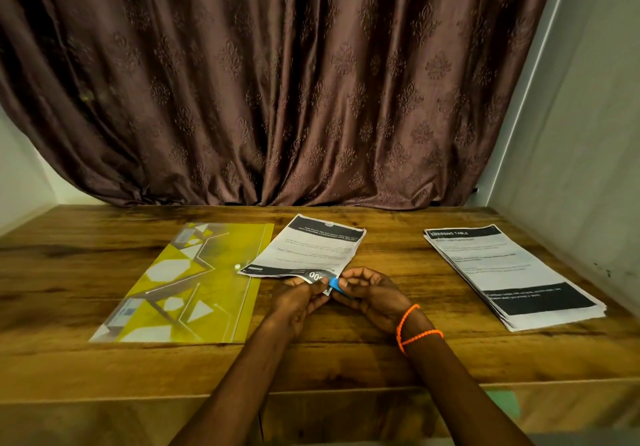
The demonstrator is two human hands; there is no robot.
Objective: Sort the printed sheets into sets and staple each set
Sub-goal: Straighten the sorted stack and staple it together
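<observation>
- Left hand [302, 298]: fingers curled, pinching the near corner of the set [308, 250] at table centre.
- Right hand [369, 295]: fingers curled round a small blue stapler [335, 284], held at that same near corner of the set; only the blue tip shows, so cannot tell whether it is pressed closed.
- Both hands close together, nearly touching at the corner.
- Set: printed sheets lying upside down to the viewer, dark header band at the far end, near edge lifted slightly at the hands, left near corner overlapping the folder [183, 286].
- Folder: yellow-and-grey plastic, geometric pattern, flat on the table [104, 366], left of the set.
- Stack [512, 272]: printed sheets on the right side of the table, well apart from the set, headed "DRESSING TABLE", black band near its near end, edges fanned a bit.
- Orange band [414, 328] looped round the right wrist.
- Table: wood grain, hands resting above its middle.
- Curtain [277, 82]: brown, patterned, hanging behind the table's far edge.
- Wall [588, 134]: pale, on the right.
</observation>
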